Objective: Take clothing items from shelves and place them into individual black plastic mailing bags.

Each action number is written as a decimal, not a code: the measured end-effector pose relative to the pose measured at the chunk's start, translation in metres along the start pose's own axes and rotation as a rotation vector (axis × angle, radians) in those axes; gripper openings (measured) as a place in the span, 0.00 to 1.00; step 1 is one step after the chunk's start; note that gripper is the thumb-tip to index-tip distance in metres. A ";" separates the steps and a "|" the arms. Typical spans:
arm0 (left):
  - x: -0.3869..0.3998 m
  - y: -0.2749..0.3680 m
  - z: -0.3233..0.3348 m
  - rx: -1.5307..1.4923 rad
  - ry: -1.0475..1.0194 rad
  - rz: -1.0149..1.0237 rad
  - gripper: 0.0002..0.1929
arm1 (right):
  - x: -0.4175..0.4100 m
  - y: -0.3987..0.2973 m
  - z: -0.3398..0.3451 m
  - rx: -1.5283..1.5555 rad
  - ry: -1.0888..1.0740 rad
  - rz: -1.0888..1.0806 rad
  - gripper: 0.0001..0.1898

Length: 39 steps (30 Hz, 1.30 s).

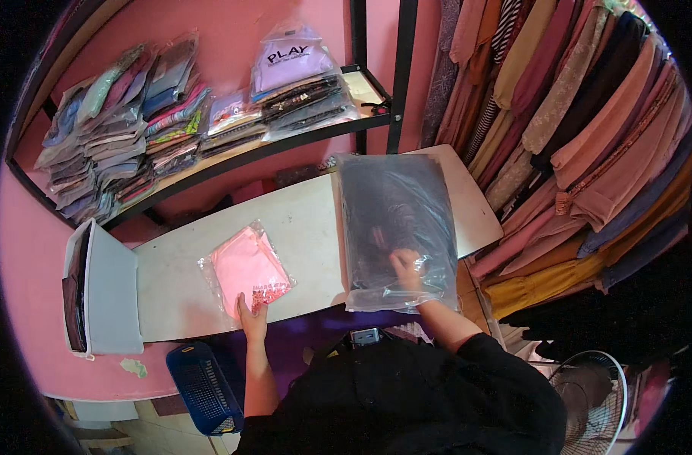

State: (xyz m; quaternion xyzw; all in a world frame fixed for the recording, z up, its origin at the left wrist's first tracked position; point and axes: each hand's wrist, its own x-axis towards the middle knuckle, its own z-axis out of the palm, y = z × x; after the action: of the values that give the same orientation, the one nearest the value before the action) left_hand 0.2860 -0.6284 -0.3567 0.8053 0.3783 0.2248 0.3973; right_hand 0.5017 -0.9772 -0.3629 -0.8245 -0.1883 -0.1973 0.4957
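Observation:
My left hand [253, 317] holds the near edge of a pink folded garment in a clear plastic packet [248, 264], which lies on the white tabletop [312, 227]. A printed red pattern shows at the garment's near corner. To the right, a large clear plastic bag with dark contents [400, 199] lies across the table, its near end by the front edge. My right hand [407, 267] shows through the clear plastic near that end, its fingers curled. Whether those fingers grip anything is unclear. The bag's contents cannot be made out.
A shelf [255, 145] behind the table carries stacks of bagged garments [113, 148]. At the table's left end stands a grey-white bin [113, 290]. Clothes hang on the right [573, 125]. A blue plastic basket [204, 387] and an electric fan [587, 398] are near me.

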 end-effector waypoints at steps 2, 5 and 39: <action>0.005 0.000 0.005 0.048 -0.039 0.079 0.37 | -0.006 0.008 0.000 0.030 0.023 0.082 0.08; 0.005 0.010 0.016 0.041 -0.071 0.139 0.36 | -0.017 0.011 -0.009 -0.104 0.026 0.169 0.07; -0.040 0.221 -0.025 -0.604 -0.952 0.398 0.41 | 0.131 -0.268 -0.073 1.238 -0.573 0.395 0.04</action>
State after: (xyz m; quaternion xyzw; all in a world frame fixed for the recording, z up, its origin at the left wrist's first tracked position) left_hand 0.3407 -0.7361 -0.1655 0.7243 -0.0800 0.0067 0.6848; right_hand 0.4670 -0.9096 -0.0652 -0.4294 -0.2357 0.2642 0.8308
